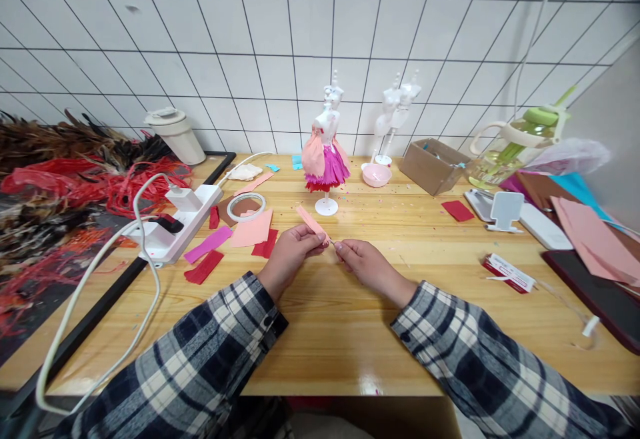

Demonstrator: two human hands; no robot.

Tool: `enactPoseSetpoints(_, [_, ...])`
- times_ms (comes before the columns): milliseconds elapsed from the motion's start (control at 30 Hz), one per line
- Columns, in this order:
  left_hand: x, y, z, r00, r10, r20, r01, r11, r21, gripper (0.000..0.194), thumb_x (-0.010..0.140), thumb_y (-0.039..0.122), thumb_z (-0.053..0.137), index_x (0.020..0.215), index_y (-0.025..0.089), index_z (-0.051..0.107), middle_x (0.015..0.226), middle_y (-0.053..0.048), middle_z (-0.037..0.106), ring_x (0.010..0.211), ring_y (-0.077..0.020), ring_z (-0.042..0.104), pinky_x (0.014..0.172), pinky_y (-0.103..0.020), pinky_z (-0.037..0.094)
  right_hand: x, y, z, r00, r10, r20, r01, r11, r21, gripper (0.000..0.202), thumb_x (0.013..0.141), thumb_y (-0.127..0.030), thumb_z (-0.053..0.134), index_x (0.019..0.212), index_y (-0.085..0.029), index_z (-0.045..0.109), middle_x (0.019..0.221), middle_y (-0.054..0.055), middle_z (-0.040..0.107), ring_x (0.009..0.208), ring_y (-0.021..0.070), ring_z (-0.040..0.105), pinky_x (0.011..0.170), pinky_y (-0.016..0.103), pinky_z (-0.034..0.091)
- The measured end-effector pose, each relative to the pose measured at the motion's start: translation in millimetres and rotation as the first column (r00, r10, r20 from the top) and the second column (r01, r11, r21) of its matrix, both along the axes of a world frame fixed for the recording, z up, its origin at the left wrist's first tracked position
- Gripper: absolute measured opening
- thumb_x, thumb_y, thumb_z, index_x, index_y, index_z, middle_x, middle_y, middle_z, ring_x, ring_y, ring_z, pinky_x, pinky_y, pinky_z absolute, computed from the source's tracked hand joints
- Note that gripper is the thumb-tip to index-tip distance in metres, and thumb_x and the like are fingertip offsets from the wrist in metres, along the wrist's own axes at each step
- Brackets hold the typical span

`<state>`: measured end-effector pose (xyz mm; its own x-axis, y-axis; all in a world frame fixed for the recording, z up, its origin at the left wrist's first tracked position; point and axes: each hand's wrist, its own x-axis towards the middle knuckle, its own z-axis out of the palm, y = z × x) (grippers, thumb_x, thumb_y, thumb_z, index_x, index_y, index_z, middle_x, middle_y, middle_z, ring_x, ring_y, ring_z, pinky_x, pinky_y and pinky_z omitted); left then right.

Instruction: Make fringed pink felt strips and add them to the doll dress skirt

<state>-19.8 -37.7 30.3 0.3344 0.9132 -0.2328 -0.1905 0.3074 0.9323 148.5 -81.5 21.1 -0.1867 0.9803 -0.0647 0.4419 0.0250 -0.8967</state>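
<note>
My left hand (295, 252) pinches a narrow peach paper strip (311, 220), whose free end points up and away to the left. Close by on the right, my right hand (364, 262) is closed at the strip's near end, its fingertips on something thin and too small to make out. Beyond both hands stands a small white mannequin (327, 122) in a peach, magenta and red paper skirt (333, 167). Left of my left hand lie a peach paper sheet (253, 229), red pieces (204, 267), a magenta strip (209, 244) and a tape roll (246, 207).
A power strip (177, 222) with white cables and a white cup (175, 133) are at the left. Behind are bare mannequins (395, 109), a pink bowl (377, 174) and a cardboard box (433, 164). A bottle (520, 145), phone stand (506, 212) and small box (509, 273) stand right.
</note>
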Motion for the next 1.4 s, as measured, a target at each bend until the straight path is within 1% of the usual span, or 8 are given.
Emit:
enactPoseSetpoints(167, [-2.7,2.9,-0.7,0.999,0.037,0.015,-0.037,0.999,-0.015,0.025,0.065,0.028,0.079,0.079,0.012,0.066,0.080,-0.005,0.069,0.074,-0.0123,0.064,0.075,-0.025,0.050,-0.5,-1.2,1.3,1.000,-0.001,0.016,0.001,1.000,-0.019,0.042,0.091,-0.050,0.036,0.062,-0.021,0.042,0.054,-0.004,0.042,0.051,0.0103,0.038,0.050,0.023,0.028])
enactPoseSetpoints(300, [-3.7,3.0,0.4,0.998,0.048,0.028,-0.047,0.999,-0.027,0.024,0.065,0.028,0.079,0.078,0.012,0.065,0.080,-0.005,0.069,0.072,-0.0108,0.064,0.071,-0.023,0.049,-1.9,-3.9,3.3,0.997,-0.046,0.055,0.046,0.999,0.005,0.038,0.094,-0.046,0.032,0.068,-0.022,0.044,0.055,-0.004,0.044,0.052,0.0114,0.041,0.051,0.024,0.031])
enactPoseSetpoints(367, [-2.6,1.3,0.8,0.999,0.035,0.031,-0.034,0.999,-0.036,0.024,0.066,0.027,0.078,0.078,0.012,0.065,0.081,-0.005,0.069,0.072,-0.0109,0.064,0.071,-0.023,0.049,-2.8,-5.8,3.6,0.996,-0.053,0.078,0.050,0.998,0.031,0.038,0.095,-0.046,0.029,0.070,-0.022,0.043,0.056,-0.004,0.047,0.053,0.0120,0.044,0.053,0.024,0.032])
enactPoseSetpoints(567, [1.6,-3.6,-1.2,0.997,-0.029,0.067,0.033,0.998,-0.054,0.024,0.067,0.028,0.078,0.078,0.011,0.064,0.080,-0.005,0.068,0.070,-0.0106,0.064,0.072,-0.023,0.050,-5.1,-9.6,3.1,0.994,-0.006,0.109,0.000,0.999,0.049,0.038,0.098,-0.046,0.028,0.074,-0.022,0.045,0.062,-0.003,0.056,0.056,0.0110,0.049,0.058,0.024,0.036])
enactPoseSetpoints(767, [1.0,-3.0,-4.6,0.996,-0.042,0.081,0.046,0.998,-0.050,0.021,0.071,0.026,0.075,0.080,0.011,0.064,0.080,-0.004,0.067,0.071,-0.0098,0.064,0.072,-0.022,0.051,-5.1,-10.0,4.3,0.990,-0.005,0.138,-0.006,0.997,0.078,0.038,0.099,-0.043,0.028,0.072,-0.021,0.045,0.059,-0.004,0.054,0.056,0.0108,0.049,0.061,0.024,0.035])
enactPoseSetpoints(933, [1.2,-2.9,-3.6,0.995,-0.040,0.087,0.045,0.997,-0.056,0.021,0.070,0.026,0.076,0.079,0.011,0.064,0.079,-0.004,0.067,0.070,-0.0096,0.064,0.070,-0.021,0.051,-4.7,-9.7,3.9,0.990,-0.006,0.142,-0.007,0.996,0.090,0.040,0.099,-0.043,0.027,0.071,-0.021,0.045,0.058,-0.004,0.054,0.056,0.0114,0.049,0.061,0.024,0.035])
enactPoseSetpoints(1100, [1.3,-2.5,-5.7,0.994,-0.042,0.098,0.048,0.997,-0.058,0.022,0.070,0.026,0.076,0.079,0.011,0.063,0.079,-0.004,0.067,0.070,-0.0094,0.064,0.071,-0.022,0.051,-5.4,-9.0,3.8,0.986,-0.008,0.168,-0.011,0.993,0.115,0.041,0.099,-0.043,0.027,0.069,-0.022,0.045,0.058,-0.004,0.055,0.058,0.0125,0.051,0.063,0.025,0.035])
enactPoseSetpoints(1400, [1.2,-1.8,-7.2,0.994,-0.033,0.108,0.041,0.996,-0.079,0.020,0.070,0.024,0.076,0.080,0.011,0.064,0.079,-0.004,0.068,0.071,-0.0097,0.064,0.072,-0.021,0.052,-6.0,-7.1,-0.4,0.981,-0.057,0.185,0.026,0.986,0.166,0.039,0.098,-0.041,0.030,0.066,-0.022,0.041,0.054,-0.004,0.049,0.053,0.0125,0.047,0.058,0.025,0.033])
